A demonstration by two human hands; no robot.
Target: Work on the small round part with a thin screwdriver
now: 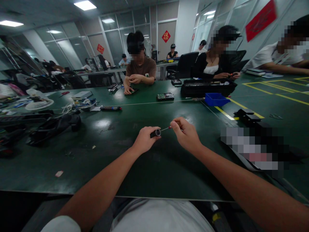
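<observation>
My left hand (144,139) is closed around a small black cylinder with a silver ring end (156,132), held just above the dark green table (154,167). My right hand (185,132) pinches a thin metal rod with a red end (166,128), whose tip points into the cylinder's opening. Both hands hover close together at the table's middle, about a hand's width apart.
A blue bin (215,99) and a long black tool case (207,86) sit at the back right. A circuit board (165,96) and a black screwdriver (111,108) lie further back. Black bags (53,125) pile up left. Several people sit across the table.
</observation>
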